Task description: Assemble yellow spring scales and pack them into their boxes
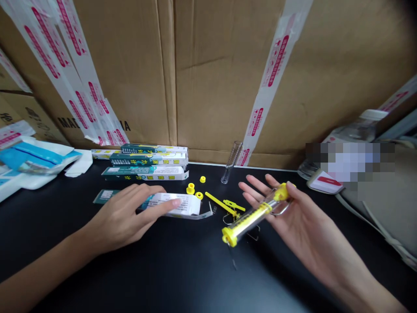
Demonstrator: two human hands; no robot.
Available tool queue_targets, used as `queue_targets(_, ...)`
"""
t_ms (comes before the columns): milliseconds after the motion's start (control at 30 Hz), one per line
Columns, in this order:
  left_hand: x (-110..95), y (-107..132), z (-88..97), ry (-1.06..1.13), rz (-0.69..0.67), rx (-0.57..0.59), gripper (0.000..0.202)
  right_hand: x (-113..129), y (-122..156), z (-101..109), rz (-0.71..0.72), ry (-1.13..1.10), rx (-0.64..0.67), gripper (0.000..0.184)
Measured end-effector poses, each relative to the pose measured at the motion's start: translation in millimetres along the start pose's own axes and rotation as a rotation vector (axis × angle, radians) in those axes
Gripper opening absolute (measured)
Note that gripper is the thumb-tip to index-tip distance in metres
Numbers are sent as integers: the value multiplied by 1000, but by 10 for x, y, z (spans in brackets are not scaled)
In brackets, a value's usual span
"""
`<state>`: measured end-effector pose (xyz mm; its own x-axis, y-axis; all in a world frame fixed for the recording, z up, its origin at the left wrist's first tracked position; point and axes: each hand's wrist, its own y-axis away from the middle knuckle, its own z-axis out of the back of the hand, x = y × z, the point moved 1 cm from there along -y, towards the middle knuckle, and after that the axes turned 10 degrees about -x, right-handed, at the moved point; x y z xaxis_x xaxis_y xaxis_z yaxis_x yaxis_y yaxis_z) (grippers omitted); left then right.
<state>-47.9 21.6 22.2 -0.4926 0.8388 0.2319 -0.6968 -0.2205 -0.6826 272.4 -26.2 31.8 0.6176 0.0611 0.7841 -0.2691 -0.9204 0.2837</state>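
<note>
The right hand (312, 221) lies open, palm up, fingers spread, just right of centre. A clear tube (256, 216) with yellow ends rests across it, the upper end by the fingertips and the thumb lying against it, not clearly pinching. The lower end sticks out past the hand, above the table.

The left hand (124, 217) sits flat, fingers together, pressing on a folded white leaflet (179, 204), with a green card (106, 196) partly under it.

Between the hands, on the black table (97, 274), lie a yellow rod (220, 204), a small spring (215, 210), and three yellow caps (190, 188). Behind them stand three stacked boxes (146, 161) and a clear glass tube (232, 162), tilted against cardboard (211, 74) strapped with red-printed tape (273, 74). Blue-and-white packets (35, 158) lie at the far left, a plastic bottle (355, 130) at upper right.
</note>
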Motion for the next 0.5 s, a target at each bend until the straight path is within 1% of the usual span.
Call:
queue_targets(167,-90,12,-54,51,38,-6,64,-17,-2,14,-98,-11,12,25)
queue_targets(300,-218,-3,-123,-77,28,-25,66,-29,-17,56,-117,-14,75,23)
queue_targets(367,-281,-18,-153,-119,34,-27,59,-32,-29,78,-115,-22,90,22)
queue_targets(433,-334,-40,-176,-112,72,-15,52,-32,-41,91,-120,-19,91,22)
queue_targets(500,-374,-62,-190,-117,94,17,51,-26,-46,92,-114,-4,86,22)
